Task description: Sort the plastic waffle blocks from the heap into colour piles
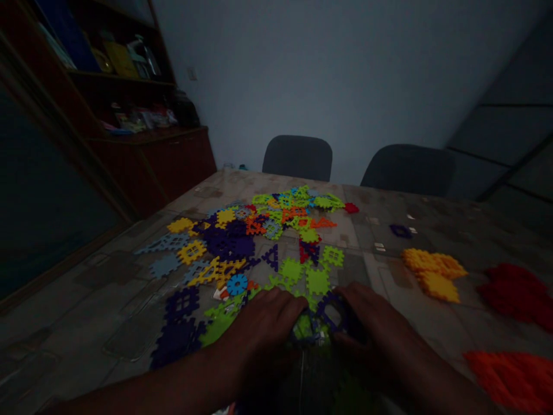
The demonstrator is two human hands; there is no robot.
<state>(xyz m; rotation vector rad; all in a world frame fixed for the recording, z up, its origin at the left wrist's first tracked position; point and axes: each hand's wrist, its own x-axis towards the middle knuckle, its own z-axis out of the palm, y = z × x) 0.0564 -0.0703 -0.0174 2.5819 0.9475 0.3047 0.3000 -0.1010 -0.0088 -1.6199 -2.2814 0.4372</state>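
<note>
The right hand [363,308] pinches a purple piece [322,309] by the curled left hand [274,314] — can't tell what that one grips. Yellow pieces [438,285], red pieces [514,291] and orange pieces [512,374] sit apart — lots of mixed pieces [231,245] lie jumbled.

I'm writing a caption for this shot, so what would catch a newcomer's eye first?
Probably the lime-green pieces, bright against the dim table, in a jumble running away from the hands. Next, the yellow pieces, the dark red pile and the orange-red pile, set apart at the right.
</note>
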